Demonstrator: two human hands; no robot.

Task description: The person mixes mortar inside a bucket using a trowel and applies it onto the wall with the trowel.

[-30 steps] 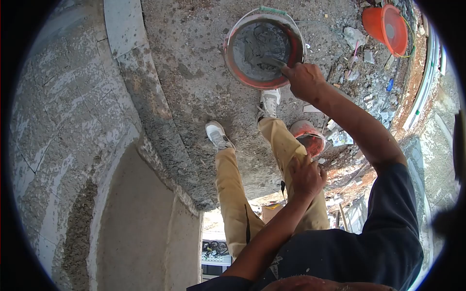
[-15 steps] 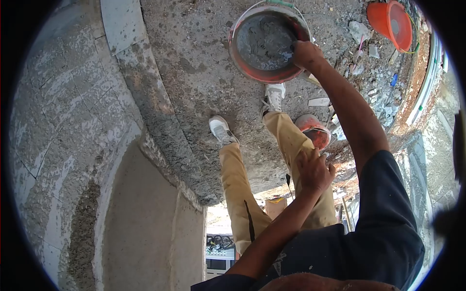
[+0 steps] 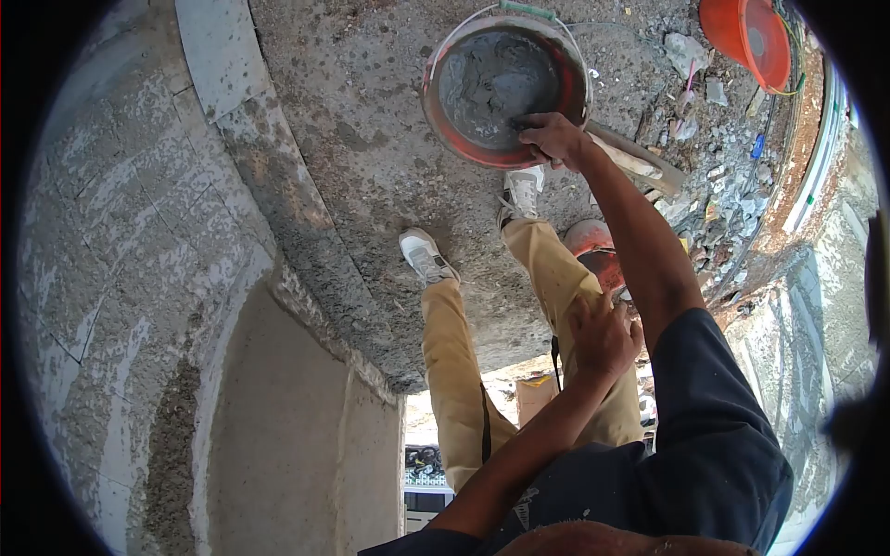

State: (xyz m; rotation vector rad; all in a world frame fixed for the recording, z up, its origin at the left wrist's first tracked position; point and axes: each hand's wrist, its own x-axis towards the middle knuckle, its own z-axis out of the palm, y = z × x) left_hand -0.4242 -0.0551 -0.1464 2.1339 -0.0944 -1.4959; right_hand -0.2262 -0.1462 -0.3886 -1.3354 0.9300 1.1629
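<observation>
My right hand [image 3: 556, 141] is closed at the near right rim of a large bucket [image 3: 459, 145] with a wire handle. Wet grey mortar [image 3: 496, 79] lies inside. Something dark shows at the fingertips over the mortar; whether it is a tool or mortar on the fingers is unclear. My left hand [image 3: 603, 341] rests on my right thigh, fingers spread and loosely bent, holding nothing visible. Beside that knee stands a smaller red bucket [image 3: 604, 269], partly hidden by my leg and right arm. A wooden-handled tool [image 3: 630, 159] lies right of the large bucket, partly behind my forearm.
An orange bucket [image 3: 742, 42] lies tipped at the upper right. Rubble and litter [image 3: 732, 199] cover the ground below it. Rough mortar-splashed concrete [image 3: 120, 232] and a smooth recess [image 3: 278, 417] are on my left. A grey board [image 3: 221, 56] lies at the upper left.
My right hand has moved left and down along the large bucket's rim. More red inner wall shows at its right side, and the wooden-handled tool is now more visible. The left hand stays on the thigh.
</observation>
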